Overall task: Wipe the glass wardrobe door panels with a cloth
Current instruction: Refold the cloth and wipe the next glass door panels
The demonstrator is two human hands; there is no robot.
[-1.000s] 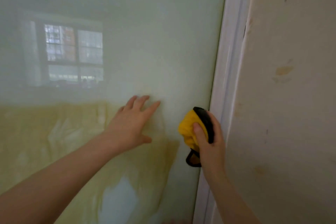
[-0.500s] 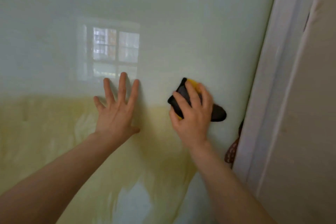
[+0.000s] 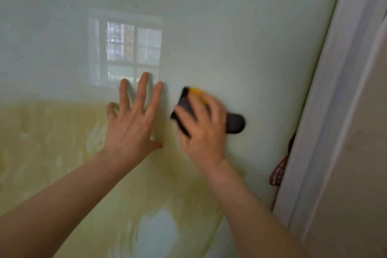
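Pressing one cloth (image 3: 234,123) on glass panel (image 3: 240,37), two hands, left hand (image 3: 132,125) flat, right hand (image 3: 203,130)

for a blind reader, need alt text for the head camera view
A person's right hand presses a yellow and black cloth flat against a pale green glass door, while the left hand rests open on the glass beside it. A window reflection shows above the hands; a white frame runs down the right.
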